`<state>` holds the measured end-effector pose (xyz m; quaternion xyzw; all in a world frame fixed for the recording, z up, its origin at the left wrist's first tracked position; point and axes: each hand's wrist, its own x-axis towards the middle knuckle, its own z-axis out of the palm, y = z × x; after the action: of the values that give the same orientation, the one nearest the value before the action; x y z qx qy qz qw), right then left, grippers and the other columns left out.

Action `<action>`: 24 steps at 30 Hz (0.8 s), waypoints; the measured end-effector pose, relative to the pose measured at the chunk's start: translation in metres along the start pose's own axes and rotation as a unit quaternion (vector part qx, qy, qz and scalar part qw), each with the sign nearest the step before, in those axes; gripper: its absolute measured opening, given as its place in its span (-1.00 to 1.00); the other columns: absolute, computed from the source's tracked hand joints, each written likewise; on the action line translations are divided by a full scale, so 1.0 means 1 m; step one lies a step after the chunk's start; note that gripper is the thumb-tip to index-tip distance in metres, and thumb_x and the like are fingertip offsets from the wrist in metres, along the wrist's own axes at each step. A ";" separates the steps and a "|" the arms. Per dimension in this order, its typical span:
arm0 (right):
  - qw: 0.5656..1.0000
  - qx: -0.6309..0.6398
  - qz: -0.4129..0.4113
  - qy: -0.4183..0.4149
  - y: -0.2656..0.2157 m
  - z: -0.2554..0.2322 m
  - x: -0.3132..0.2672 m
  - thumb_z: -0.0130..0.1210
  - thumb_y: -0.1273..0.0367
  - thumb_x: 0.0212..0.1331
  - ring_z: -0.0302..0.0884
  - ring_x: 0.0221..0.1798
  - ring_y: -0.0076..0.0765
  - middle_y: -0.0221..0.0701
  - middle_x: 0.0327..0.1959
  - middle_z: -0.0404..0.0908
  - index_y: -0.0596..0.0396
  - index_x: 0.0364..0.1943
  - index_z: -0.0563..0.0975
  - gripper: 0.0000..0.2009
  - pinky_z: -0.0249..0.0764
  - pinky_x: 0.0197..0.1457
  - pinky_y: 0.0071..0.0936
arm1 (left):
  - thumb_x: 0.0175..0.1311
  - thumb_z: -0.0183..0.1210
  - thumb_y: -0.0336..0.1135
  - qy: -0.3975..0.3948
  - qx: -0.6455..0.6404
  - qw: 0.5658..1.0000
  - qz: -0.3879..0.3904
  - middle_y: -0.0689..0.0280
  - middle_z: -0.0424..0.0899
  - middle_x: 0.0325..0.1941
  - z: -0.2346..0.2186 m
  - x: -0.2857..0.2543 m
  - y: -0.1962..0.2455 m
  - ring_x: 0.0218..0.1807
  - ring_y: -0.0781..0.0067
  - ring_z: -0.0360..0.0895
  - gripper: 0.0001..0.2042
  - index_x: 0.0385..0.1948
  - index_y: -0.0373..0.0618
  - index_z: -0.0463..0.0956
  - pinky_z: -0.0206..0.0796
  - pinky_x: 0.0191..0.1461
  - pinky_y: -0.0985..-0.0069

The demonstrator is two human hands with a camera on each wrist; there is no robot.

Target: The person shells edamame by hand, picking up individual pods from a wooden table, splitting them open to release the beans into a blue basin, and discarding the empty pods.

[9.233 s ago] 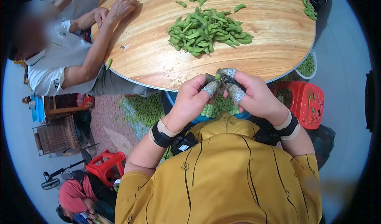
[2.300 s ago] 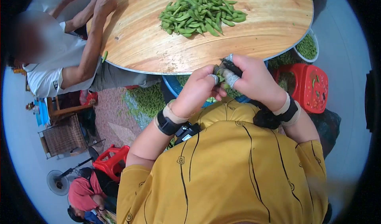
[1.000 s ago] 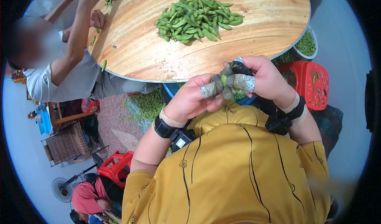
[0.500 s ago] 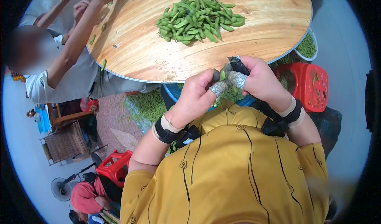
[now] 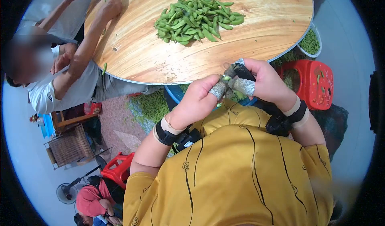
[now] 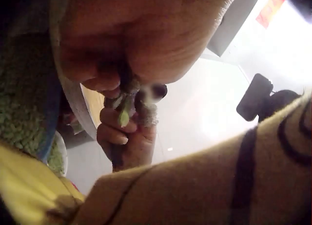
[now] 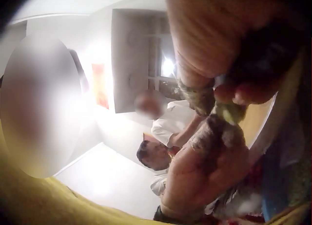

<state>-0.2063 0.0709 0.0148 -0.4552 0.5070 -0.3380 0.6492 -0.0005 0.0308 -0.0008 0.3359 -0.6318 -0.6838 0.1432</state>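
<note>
In the head view, a green pod (image 5: pixel 226 78) is pinched between the taped fingertips of my left hand (image 5: pixel 199 97) and my right hand (image 5: pixel 268 81), which meet just off the table's near edge. The left wrist view shows a green pod tip (image 6: pixel 124 118) sticking out between the two hands. Grey wrappings cover several fingertips, and something black lies against my right fingers. In the right wrist view the pod (image 7: pixel 233 112) shows between the fingertips. Below the hands, a blue basin (image 5: pixel 174 93) holds green beans, partly hidden by the hands.
A heap of pods (image 5: pixel 196 19) lies on the round wooden table (image 5: pixel 256 45). At the right are a red stool (image 5: pixel 311 83) and a white bowl (image 5: pixel 317 49) of beans. A person in a white shirt (image 5: pixel 76 79) sits at the left. Beans cover a floor sheet (image 5: pixel 150 109).
My hands remain together, with small shifts of the fingers around the pod. The seated person's far arm has moved over the table edge, and the other hand has drawn back toward the body.
</note>
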 end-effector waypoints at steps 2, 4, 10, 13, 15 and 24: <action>0.998 -0.013 -0.053 0.006 0.001 0.001 0.001 0.17 0.44 0.09 0.36 -0.37 -0.72 -0.58 -0.47 0.55 0.16 -0.26 0.56 -0.85 0.39 -0.30 -0.63 | 0.32 -0.03 -0.38 0.001 0.119 0.991 0.059 0.32 0.48 -0.46 0.000 0.000 -0.004 -0.51 0.54 0.36 -0.87 -0.23 -0.22 0.45 0.22 -0.43 0.59; 0.981 -0.132 -0.144 -0.022 0.007 -0.006 0.006 0.17 0.44 0.07 0.39 -0.39 -0.67 -0.47 -0.49 0.57 0.17 -0.24 0.56 -0.83 0.42 -0.28 -0.57 | 0.26 -0.04 -0.47 -0.007 0.231 0.957 0.177 0.18 0.48 -0.40 0.000 0.002 -0.006 -0.40 0.32 0.41 -0.88 -0.24 -0.24 0.42 0.31 -0.28 0.45; 0.861 -0.447 -0.240 0.029 0.007 0.008 0.012 0.19 0.42 -0.09 0.54 -0.39 -0.01 -0.12 -0.51 0.55 0.16 -0.43 0.51 -0.85 0.45 -0.32 -0.23 | 0.20 -0.04 -0.46 -0.016 0.242 0.964 0.108 0.01 0.46 -0.40 -0.004 -0.013 -0.005 -0.30 -0.03 0.43 -0.90 -0.32 -0.28 0.38 0.30 -0.20 0.27; 0.830 -0.497 -0.255 0.012 0.004 0.007 0.014 0.17 0.39 -0.07 0.52 -0.36 0.09 -0.11 -0.49 0.54 0.16 -0.41 0.49 -0.84 0.44 -0.32 -0.18 | 0.14 -0.01 -0.44 0.013 0.262 0.964 0.033 -0.08 0.48 -0.42 -0.019 -0.035 -0.002 -0.30 -0.20 0.43 -0.89 -0.40 -0.31 0.38 0.31 -0.22 0.16; 0.831 -0.492 -0.259 -0.034 0.000 0.005 0.018 0.16 0.39 -0.04 0.53 -0.36 0.07 -0.12 -0.46 0.54 0.17 -0.38 0.49 -0.83 0.45 -0.31 -0.22 | 0.13 0.04 -0.37 0.029 0.370 0.928 -0.040 -0.06 0.53 -0.46 -0.039 -0.060 -0.012 -0.34 -0.20 0.47 -0.85 -0.46 -0.30 0.44 0.35 -0.27 0.15; 0.799 -0.486 -0.252 0.248 -0.021 -0.016 0.099 0.13 0.40 -0.06 0.51 -0.37 0.16 -0.04 -0.50 0.53 0.20 -0.42 0.44 -0.83 0.44 -0.26 -0.07 | 0.11 0.18 -0.19 0.052 0.509 0.855 -0.083 0.01 0.58 -0.44 -0.052 -0.089 -0.031 -0.36 -0.08 0.54 -0.75 -0.38 -0.22 0.53 0.40 -0.30 0.18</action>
<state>-0.1953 -0.0296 -0.0015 -0.7234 0.6158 -0.3001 0.0861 0.1049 0.0513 -0.0041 0.4485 -0.8530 -0.2569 -0.0724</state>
